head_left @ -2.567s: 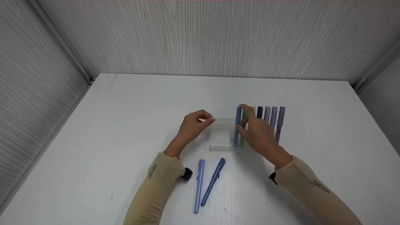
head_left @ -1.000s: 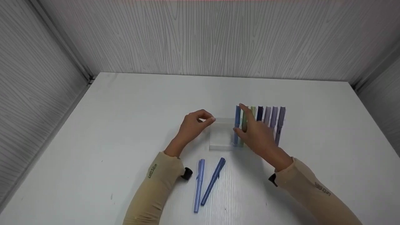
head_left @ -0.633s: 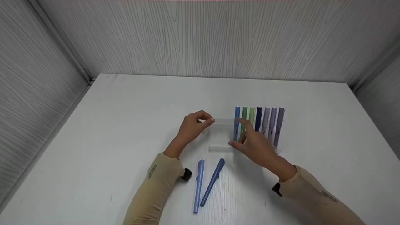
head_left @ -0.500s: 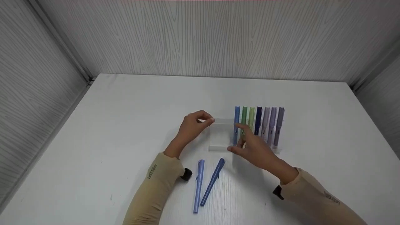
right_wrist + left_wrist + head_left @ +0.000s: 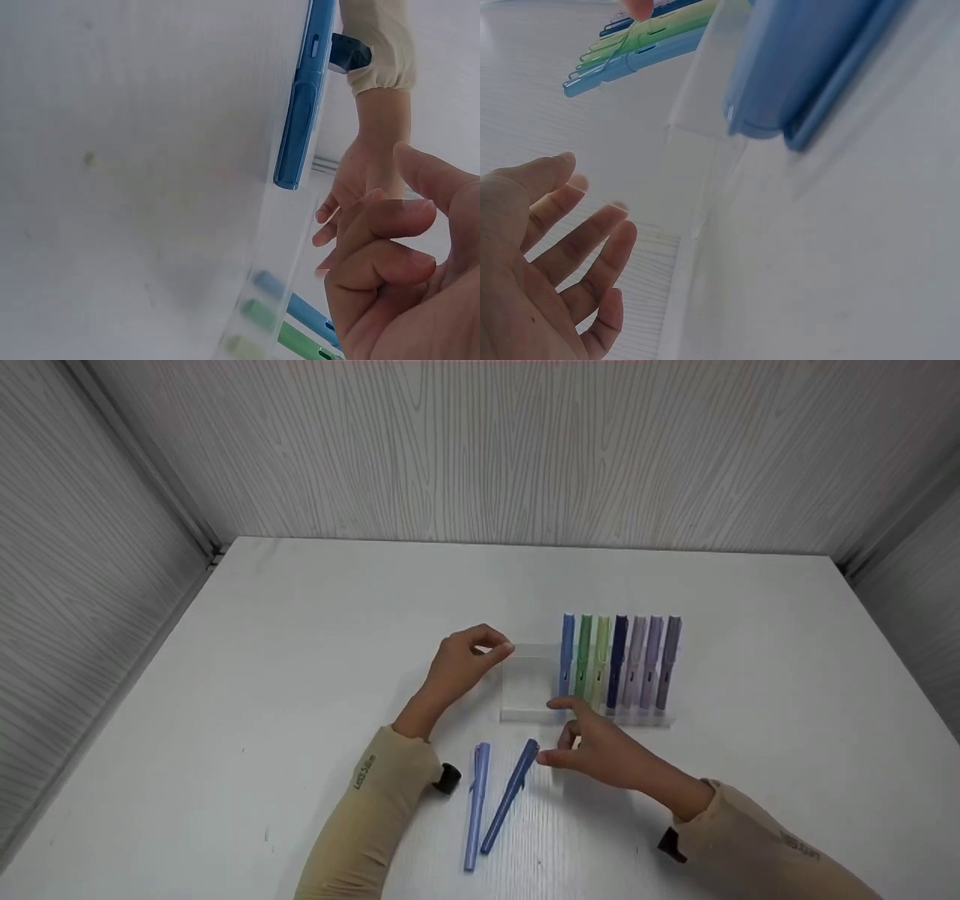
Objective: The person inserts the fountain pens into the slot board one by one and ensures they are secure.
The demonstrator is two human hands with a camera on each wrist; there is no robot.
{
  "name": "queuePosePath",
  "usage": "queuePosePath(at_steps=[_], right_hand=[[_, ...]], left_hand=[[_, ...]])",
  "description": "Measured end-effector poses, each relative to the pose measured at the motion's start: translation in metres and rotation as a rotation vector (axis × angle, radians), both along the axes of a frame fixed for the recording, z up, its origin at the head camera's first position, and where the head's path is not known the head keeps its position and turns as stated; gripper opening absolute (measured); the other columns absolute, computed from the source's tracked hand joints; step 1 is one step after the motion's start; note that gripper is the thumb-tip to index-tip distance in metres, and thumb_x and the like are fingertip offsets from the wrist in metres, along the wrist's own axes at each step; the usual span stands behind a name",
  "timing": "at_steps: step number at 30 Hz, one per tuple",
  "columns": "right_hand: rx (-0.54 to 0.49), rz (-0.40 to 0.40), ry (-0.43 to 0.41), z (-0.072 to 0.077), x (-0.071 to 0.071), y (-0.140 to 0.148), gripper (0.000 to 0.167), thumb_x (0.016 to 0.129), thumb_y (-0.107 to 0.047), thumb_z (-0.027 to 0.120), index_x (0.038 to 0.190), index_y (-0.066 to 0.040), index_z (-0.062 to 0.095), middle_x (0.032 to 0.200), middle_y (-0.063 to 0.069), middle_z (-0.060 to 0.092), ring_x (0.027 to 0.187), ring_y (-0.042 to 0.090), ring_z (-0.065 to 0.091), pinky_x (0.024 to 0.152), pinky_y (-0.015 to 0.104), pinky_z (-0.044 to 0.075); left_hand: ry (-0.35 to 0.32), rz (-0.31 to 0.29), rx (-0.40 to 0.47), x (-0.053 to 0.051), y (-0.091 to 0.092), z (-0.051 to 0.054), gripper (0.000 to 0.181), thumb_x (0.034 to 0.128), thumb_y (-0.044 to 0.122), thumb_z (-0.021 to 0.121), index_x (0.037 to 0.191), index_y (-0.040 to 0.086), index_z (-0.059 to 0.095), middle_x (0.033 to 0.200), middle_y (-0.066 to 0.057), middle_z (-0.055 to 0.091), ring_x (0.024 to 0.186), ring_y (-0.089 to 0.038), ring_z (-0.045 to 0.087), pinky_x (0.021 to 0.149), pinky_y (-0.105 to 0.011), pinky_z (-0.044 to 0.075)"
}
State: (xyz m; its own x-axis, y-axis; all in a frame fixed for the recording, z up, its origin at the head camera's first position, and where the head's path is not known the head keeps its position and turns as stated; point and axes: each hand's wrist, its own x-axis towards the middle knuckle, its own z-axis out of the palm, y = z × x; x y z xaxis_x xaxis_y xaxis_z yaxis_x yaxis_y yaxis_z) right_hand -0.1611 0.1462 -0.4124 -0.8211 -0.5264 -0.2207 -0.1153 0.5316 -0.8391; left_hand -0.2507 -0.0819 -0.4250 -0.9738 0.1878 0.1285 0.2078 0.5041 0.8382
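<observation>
A clear pen stand [image 5: 529, 714] holds several capped pens side by side on its right part. A blue pen [image 5: 568, 645] is leftmost in the row, with a green pen [image 5: 583, 649] beside it. My left hand [image 5: 466, 664] pinches the stand's upper left corner between thumb and forefinger. In front of the stand, my right hand [image 5: 600, 746] holds nothing, its thumb and forefinger spread apart. Its thumb tip is close to the cap of a dark blue pen [image 5: 511, 795] lying on the table; I cannot tell whether they touch. A lighter blue pen [image 5: 477, 810] lies left of it.
The white table [image 5: 300, 607] runs back to a grey wood-grain panel [image 5: 480, 450], with side panels left and right. Black wrist straps [image 5: 448, 778] sit at both sleeve cuffs. Yellow-green, navy and purple pens [image 5: 651, 660] fill the row's right part.
My right hand has let go of the blue pen, which stays in the stand, and has moved down toward the dark blue pen. The left hand stays at the stand's corner.
</observation>
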Motion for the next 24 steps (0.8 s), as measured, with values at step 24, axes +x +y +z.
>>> queuePosePath(at_steps=[24], right_hand=[[0.168,0.042,-0.146,-0.007,0.009,-0.02,0.08,0.081,-0.033,0.078,0.14,-0.003,0.033,0.086,0.004,0.061,0.073,0.014,0.053,0.064,0.028,0.044]], left_hand=[[-0.005,-0.005,0.018,-0.001,0.0,-0.001,0.022,0.0917,0.036,0.065,0.101,0.017,0.071,0.103,0.001,0.071,0.101,-0.015,0.063,0.09,-0.034,0.051]])
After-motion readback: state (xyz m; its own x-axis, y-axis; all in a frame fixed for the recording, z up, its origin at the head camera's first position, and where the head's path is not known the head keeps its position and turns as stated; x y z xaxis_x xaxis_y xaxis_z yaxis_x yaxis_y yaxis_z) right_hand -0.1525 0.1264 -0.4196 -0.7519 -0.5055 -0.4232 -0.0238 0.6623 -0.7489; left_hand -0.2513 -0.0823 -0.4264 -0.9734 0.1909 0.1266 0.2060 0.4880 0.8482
